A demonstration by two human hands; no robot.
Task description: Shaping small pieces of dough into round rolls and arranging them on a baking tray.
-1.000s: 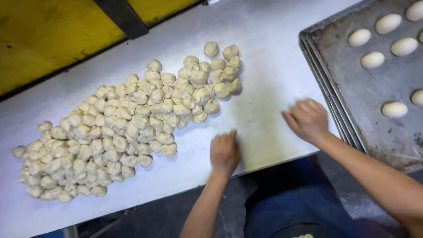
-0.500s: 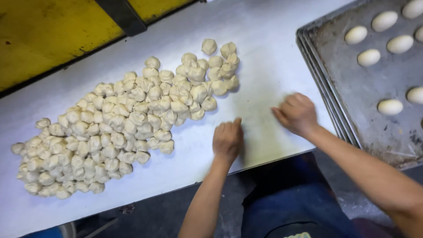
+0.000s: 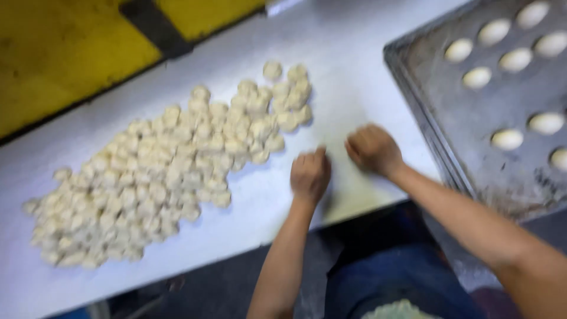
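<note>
Both hands, left hand [image 3: 310, 173] and right hand [image 3: 373, 149], press curled fingers on the white table [image 3: 354, 65] at centre. Any held dough is hidden. The dough pile [image 3: 171, 165] lies left, the grey tray [image 3: 472, 165] upper right.

left hand [image 3: 310, 174] palm-down, right hand [image 3: 373, 149] cupped

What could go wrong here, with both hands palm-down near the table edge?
1. The left hand and right hand press close to the table front edge; anything rolled under them might slip off.
2. The dough pieces lie heaped and touching, so they may stick together.
3. The baking tray overhangs the table edge and could tip.
</note>
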